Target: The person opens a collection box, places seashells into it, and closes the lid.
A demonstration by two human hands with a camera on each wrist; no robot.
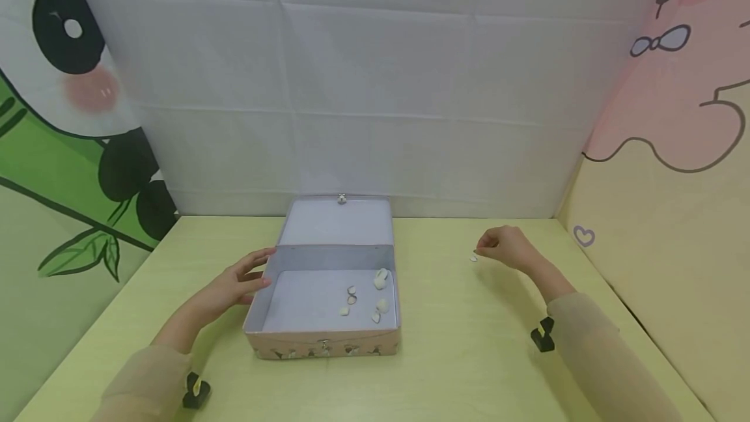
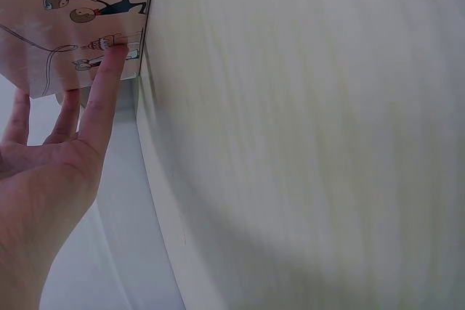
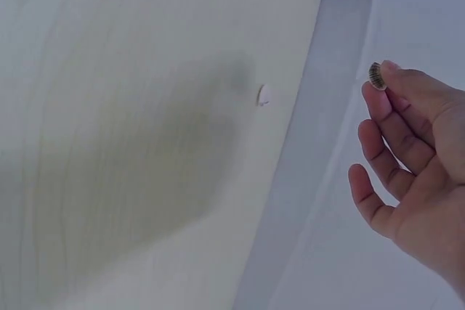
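A pink tin box (image 1: 328,342) with printed figures stands on the table, its lid (image 1: 336,221) raised at the back. Several small seashells (image 1: 381,279) lie inside, mostly toward its right half. My left hand (image 1: 225,292) rests against the box's left wall; in the left wrist view its extended fingers (image 2: 105,99) touch the printed side. Off to the right of the box, my right hand (image 1: 510,249) is raised over the table. Thumb and index finger pinch a small ribbed seashell (image 3: 375,76) with dark stripes. Below that hand, a small white seashell (image 3: 264,95) lies on the table.
The pale wooden table (image 1: 445,357) meets a white cloth backdrop (image 1: 375,83) behind the box. Cartoon-printed panels stand at the left (image 1: 64,168) and right (image 1: 668,213). A black clip-like piece sits at each wrist.
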